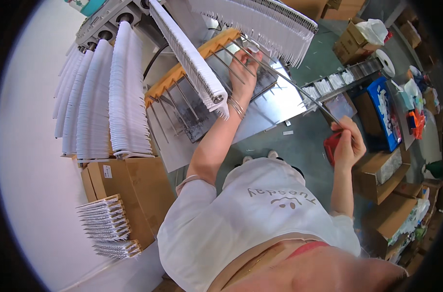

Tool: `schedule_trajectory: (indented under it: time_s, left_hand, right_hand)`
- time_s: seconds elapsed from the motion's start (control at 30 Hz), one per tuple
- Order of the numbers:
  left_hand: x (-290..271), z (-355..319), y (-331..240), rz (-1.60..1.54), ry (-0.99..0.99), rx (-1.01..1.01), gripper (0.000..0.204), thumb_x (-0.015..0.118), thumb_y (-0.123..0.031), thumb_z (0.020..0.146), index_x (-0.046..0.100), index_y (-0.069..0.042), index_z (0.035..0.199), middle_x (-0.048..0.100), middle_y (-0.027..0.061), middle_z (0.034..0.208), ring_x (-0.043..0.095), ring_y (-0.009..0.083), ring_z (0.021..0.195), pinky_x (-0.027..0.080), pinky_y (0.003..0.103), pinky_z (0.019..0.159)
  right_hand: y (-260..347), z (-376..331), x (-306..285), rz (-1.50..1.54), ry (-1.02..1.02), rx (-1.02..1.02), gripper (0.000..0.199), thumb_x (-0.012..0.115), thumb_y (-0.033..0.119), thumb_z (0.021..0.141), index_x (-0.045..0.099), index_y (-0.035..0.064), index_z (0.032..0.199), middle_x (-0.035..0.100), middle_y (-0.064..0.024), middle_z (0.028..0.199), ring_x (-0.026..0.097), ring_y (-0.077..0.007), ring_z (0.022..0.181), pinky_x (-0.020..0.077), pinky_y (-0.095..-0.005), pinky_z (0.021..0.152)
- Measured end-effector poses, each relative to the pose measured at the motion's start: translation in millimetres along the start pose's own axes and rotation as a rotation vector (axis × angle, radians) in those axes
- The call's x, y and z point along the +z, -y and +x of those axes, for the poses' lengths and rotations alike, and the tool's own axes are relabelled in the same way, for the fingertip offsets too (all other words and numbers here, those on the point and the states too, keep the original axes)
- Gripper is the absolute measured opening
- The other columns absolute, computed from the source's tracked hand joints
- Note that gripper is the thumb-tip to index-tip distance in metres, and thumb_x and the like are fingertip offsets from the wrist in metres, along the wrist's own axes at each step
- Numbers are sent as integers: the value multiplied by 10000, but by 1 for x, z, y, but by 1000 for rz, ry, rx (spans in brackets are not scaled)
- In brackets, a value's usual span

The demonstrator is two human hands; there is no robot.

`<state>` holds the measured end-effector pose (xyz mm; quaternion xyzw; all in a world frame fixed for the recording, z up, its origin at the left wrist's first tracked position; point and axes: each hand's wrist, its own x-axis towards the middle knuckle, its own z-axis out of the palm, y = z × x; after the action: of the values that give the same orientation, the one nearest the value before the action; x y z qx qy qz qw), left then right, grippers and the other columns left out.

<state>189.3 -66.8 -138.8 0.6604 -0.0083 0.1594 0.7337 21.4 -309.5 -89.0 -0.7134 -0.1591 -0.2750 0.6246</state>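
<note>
My right hand (349, 143) is closed round the near end of a long thin metal rod (306, 92). The rod slants up and left to the orange-brown wooden bar (168, 85), from which several shorter metal rods stick out. Among these rods is my left hand (245, 68), its fingers curled together at a small white piece (251, 45) by the rod's far end. The piece's full shape is hidden by my fingers. Just left of my left forearm, a rod packed with thin white pieces (190, 58) reaches toward me. Another packed row (270, 29) hangs beyond my left hand.
More packed rows (126, 92) hang from a metal rack at the left. Beneath them stands a cardboard box (143, 180) with spiky wooden racks (107, 219) beside it. A shiny metal plate (280, 104) lies under my left hand. Boxes and a blue tray (382, 114) line the right.
</note>
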Motion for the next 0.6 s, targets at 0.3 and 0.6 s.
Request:
schedule_trajectory:
  time_s: [0.3, 0.6]
  left_hand:
    - [10, -27, -1, -164, -8, -9, 278, 689, -179, 792, 565, 6, 957, 595, 57, 874, 503, 124, 818, 409, 275, 784]
    - [20, -82, -18, 273, 245, 455, 391, 743, -111, 690, 533, -28, 1010, 544, 115, 1030, 509, 278, 981, 399, 365, 863]
  right_hand:
    - [7, -29, -13, 201, -293, 226, 263, 535, 163, 914, 588, -77, 1009, 606, -177, 967, 583, -210, 787, 462, -323, 726]
    - [5, -37, 2, 263, -313, 257, 266, 538, 171, 913, 587, -70, 1015, 620, -164, 953, 583, -211, 795, 461, -325, 708]
